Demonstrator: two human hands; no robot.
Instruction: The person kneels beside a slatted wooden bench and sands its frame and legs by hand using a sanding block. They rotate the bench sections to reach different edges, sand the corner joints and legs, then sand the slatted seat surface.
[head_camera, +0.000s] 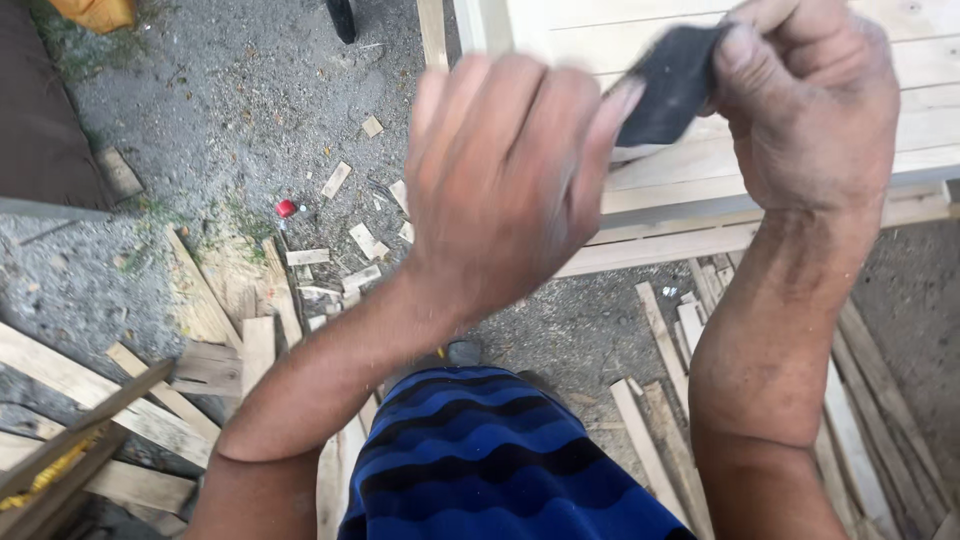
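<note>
Black and flat, a dusty rectangular sanding block (670, 85) sits pinched in the right hand (810, 105), thumb on its near face, above a pale wooden slatted panel (700, 190). Left hand (505, 180) hovers just beside it, fingers spread, fingertips touching the block's lower edge. Offcut wood scraps (335, 180) litter the grey gravel ground (240, 90) below.

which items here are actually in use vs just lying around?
In use:
- dark sanding block, gripped by right hand, touched by left hand
- pale wooden panel right behind the block

Lying about:
- wood offcuts on the gravel
- loose slats on the ground
- small red cap
- planks at lower left
</note>
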